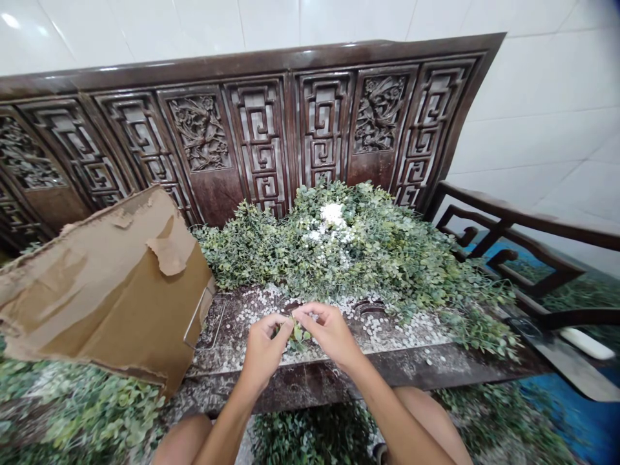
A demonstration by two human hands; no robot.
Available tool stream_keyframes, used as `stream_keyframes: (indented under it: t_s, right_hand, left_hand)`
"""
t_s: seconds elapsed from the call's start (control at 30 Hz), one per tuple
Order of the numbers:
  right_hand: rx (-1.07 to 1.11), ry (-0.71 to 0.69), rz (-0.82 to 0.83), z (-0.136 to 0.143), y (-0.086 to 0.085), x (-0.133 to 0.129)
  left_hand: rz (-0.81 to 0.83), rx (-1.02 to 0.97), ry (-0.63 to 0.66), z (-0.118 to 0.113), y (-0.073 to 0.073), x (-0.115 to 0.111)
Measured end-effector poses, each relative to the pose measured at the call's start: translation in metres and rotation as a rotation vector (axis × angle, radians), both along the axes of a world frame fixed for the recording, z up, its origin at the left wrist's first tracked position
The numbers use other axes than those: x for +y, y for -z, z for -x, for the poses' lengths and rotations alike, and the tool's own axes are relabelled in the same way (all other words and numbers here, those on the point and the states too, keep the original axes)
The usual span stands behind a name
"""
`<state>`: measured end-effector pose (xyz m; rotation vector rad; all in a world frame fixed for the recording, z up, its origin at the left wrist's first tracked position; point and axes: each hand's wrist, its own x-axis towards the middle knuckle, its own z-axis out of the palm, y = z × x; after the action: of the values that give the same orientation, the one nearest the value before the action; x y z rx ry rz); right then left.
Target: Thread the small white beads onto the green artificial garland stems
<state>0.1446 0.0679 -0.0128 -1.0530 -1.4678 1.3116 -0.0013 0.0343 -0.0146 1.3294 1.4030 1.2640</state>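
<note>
Close together over the front of a dark wooden bench seat (334,381), both my hands pinch at one small leafy sprig (299,338). My left hand (264,345) has thumb and forefinger closed at the sprig's upper end. Opposite it, my right hand (329,332) meets the same spot with its fingertips pressed together. The sprig's green leaves hang just below the fingertips. Many small white discs (382,329) lie scattered on the seat around the hands. Behind them rises a large heap of green leafy sprigs (387,252), with a pile of white discs (332,214) on top.
A torn cardboard box (145,310) stands at the left, with a thin wire frame (197,320) beside it. The carved bench back (206,184) runs behind the heap. At the right is the armrest (537,210) with a white object (587,343). More greenery (310,436) lies below the seat.
</note>
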Motion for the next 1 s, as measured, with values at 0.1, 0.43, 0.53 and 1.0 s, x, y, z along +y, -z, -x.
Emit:
stream_keyframes:
  t_s: [0.1,0.43,0.53,1.0]
  right_hand:
    - [0.005,0.014,-0.001,0.0015,0.0007,-0.0006]
    - [0.051,0.008,0.017,0.0024,0.0026,-0.0008]
    - [0.067,0.012,0.033,0.0025,0.0039,-0.0008]
    - [0.022,0.021,-0.011,0.0043,0.0047,-0.0015]
  left_hand:
    - [0.007,-0.013,-0.006,0.0005,0.0018,0.0000]
    - [0.077,-0.134,-0.016,-0.0013,0.0038,0.0004]
    - [0.085,-0.163,-0.011,-0.0025,0.0028,-0.0001]
    - [0.079,-0.189,0.011,-0.0016,0.0032,0.0008]
